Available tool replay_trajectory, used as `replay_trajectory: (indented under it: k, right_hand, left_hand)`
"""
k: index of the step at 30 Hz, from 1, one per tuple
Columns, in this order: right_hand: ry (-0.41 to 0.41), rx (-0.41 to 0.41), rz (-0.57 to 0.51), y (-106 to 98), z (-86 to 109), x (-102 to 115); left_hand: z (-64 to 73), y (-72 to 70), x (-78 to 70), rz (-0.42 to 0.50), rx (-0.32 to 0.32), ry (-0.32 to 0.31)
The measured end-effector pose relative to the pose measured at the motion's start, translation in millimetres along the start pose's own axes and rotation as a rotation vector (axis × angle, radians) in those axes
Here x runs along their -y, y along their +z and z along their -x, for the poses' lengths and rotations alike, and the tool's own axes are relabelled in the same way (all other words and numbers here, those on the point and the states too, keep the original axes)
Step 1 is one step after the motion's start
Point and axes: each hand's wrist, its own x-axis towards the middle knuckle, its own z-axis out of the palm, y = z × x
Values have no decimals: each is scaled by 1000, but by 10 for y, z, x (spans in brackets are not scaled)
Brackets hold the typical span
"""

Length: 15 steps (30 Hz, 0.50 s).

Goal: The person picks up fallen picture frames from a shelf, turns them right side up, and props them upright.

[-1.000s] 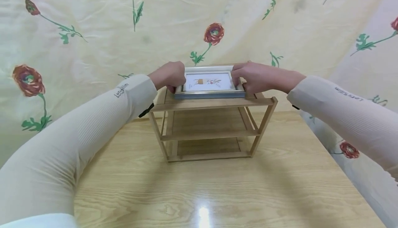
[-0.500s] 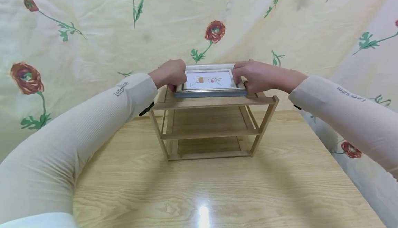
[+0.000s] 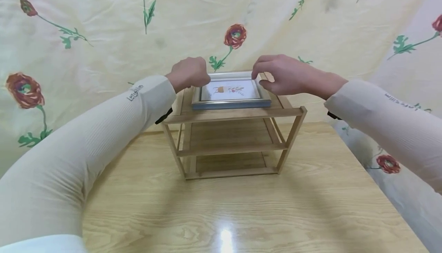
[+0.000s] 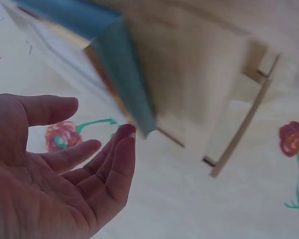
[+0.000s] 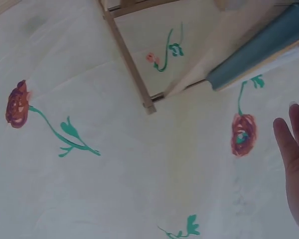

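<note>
A silver-rimmed picture frame [image 3: 231,104] with blue-grey sides lies flat, picture up, on the top shelf of a small wooden rack [image 3: 231,150]. My left hand [image 3: 191,72] hovers over the frame's left edge. In the left wrist view, that hand [image 4: 65,174] has loosely bent fingers near a corner of the picture frame [image 4: 127,79]; whether a fingertip touches it I cannot tell. My right hand [image 3: 284,74] is raised above the right edge, thumb and fingers spread apart. The right wrist view shows its fingers [image 5: 287,142] extended, apart from the frame [image 5: 259,52].
The rack's two lower shelves [image 3: 228,132] hold nothing visible. It stands on a wood-grain table [image 3: 221,207], near a floral cloth [image 3: 103,53] hanging behind. The table's right edge slants beside the right forearm.
Both hands have let go of the picture frame and lifted off its sides, the right hand moving up and a little outward. The picture frame stays on the top shelf.
</note>
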Motion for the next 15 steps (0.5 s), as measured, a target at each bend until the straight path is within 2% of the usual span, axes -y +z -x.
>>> replay_trajectory:
  k: [4, 8, 15]
  right_hand:
    - [22, 28, 13, -60, -44, 147]
    - [72, 72, 54, -45, -74, 328]
    - [93, 40, 119, 73, -103, 714]
  left_hand:
    - [-39, -97, -94, -3, -18, 48]
    - [-84, -148, -198, -36, -18, 130]
    - [-217, -155, -355, -61, -4, 246]
